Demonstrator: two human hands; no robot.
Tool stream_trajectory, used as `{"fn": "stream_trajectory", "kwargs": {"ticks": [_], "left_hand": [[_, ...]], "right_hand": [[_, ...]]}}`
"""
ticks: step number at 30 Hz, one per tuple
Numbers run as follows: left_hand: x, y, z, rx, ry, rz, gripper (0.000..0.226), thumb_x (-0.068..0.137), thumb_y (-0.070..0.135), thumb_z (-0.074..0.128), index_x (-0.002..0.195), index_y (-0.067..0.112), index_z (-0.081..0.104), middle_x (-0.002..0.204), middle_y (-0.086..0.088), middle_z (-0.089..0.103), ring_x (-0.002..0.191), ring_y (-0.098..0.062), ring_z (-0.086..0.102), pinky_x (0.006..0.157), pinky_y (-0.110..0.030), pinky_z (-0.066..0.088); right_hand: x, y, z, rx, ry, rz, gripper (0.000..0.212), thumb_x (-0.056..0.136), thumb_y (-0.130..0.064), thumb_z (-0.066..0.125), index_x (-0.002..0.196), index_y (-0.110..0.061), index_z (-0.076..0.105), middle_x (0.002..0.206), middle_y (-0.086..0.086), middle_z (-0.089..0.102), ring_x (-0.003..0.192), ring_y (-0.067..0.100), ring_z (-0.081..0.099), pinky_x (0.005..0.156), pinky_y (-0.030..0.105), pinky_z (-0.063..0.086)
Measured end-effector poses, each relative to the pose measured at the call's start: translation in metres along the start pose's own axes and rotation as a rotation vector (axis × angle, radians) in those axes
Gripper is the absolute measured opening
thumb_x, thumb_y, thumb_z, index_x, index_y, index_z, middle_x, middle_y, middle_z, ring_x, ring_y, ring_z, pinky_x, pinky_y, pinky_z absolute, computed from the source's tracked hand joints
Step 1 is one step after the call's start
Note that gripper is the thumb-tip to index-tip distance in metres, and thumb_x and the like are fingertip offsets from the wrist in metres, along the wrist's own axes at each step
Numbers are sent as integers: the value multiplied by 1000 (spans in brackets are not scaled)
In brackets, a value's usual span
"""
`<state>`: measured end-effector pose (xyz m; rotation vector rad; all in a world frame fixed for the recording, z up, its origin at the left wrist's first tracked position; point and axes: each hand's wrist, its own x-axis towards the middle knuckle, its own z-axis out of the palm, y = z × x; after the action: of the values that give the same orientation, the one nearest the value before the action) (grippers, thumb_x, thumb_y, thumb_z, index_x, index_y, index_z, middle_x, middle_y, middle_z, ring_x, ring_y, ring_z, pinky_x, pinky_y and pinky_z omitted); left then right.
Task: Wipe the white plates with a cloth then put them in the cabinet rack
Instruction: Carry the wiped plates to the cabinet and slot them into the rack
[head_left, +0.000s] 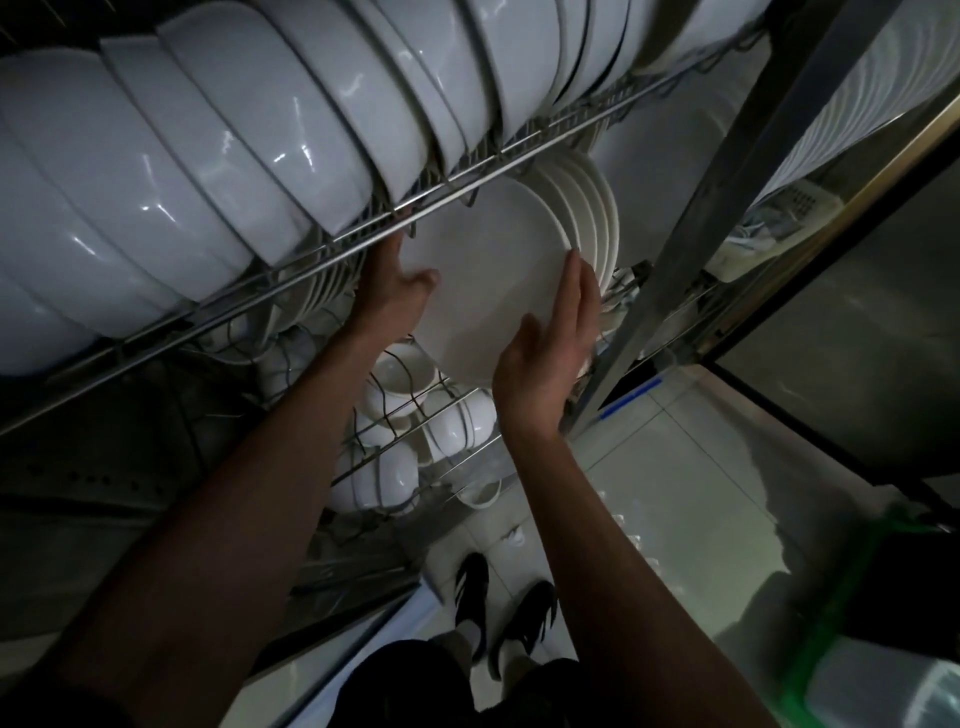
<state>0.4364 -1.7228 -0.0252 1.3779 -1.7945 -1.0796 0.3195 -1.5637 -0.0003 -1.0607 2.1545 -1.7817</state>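
Observation:
A large white plate (488, 270) stands on edge in the middle shelf of the wire cabinet rack (332, 244), leaning against several more white plates (597, 218) behind it. My left hand (392, 291) holds its left rim, thumb on the face and fingers hidden behind. My right hand (550, 353) lies against its lower right rim with straight fingers pointing up. No cloth is in view.
Deep white bowls (208, 156) fill the upper shelf just above my hands. Small white bowls (410, 415) sit in the lower wire shelf. A metal cabinet post (691, 244) rises at the right. My feet (498, 608) stand on the tiled floor below.

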Motion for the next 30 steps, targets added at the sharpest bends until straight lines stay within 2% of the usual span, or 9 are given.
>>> {"fn": "stream_trajectory", "kwargs": {"ticks": [6,11,16,18,21,24,25,28,30], "left_hand": [[-3,9,2,-18,42,63,83,72,37,61,151,25,37,152,-4,45,137,-20,46,113,-47,41],[9,-3,9,-13,50,20,80,72,44,61,146,41,31,153,-3,43,139,-23,45,112,-50,41],[16,-3,16,-51,32,40,78,71,31,62,145,23,37,143,-9,51,130,-25,53,107,-51,45],[18,3,20,-62,40,60,79,71,30,60,146,22,37,143,-11,51,130,-26,53,107,-50,45],[16,15,24,-63,9,70,84,74,26,57,153,24,29,149,-9,44,131,-18,49,112,-40,42],[15,23,28,-90,0,114,84,77,12,53,156,12,25,155,-10,38,119,16,46,105,-12,38],[16,24,29,-95,5,122,84,76,10,53,156,9,25,156,-11,36,118,18,44,100,-6,36],[15,24,30,-97,8,120,85,75,13,53,156,9,25,159,-10,33,133,-5,41,103,-8,33],[12,27,30,-84,0,112,84,76,10,52,156,9,24,159,-8,32,132,-5,39,103,-6,32]], "right_hand": [[-1,2,10,32,24,-46,86,83,21,47,158,-17,30,160,2,29,143,-4,15,116,15,11],[0,8,15,18,58,-83,86,82,25,45,158,-13,32,159,6,30,144,0,17,118,20,15],[-1,9,16,15,64,-147,84,80,23,43,156,-11,33,159,10,31,143,9,22,117,27,19],[0,10,15,17,62,-166,82,80,20,41,156,-11,33,159,11,31,143,11,23,117,27,19],[1,11,14,23,68,-181,80,80,20,41,155,-7,33,158,15,30,143,10,22,118,25,17],[1,14,15,11,71,-192,82,79,22,44,155,-7,32,159,14,28,144,8,19,119,25,15],[1,15,16,6,65,-193,82,81,21,45,156,-8,31,160,12,26,144,8,18,119,26,15],[0,17,17,0,49,-210,75,85,15,44,156,-7,31,160,12,24,145,11,19,119,28,16],[-1,18,18,-17,60,-220,77,84,18,45,155,-7,32,160,13,26,144,11,19,118,29,17]]}}
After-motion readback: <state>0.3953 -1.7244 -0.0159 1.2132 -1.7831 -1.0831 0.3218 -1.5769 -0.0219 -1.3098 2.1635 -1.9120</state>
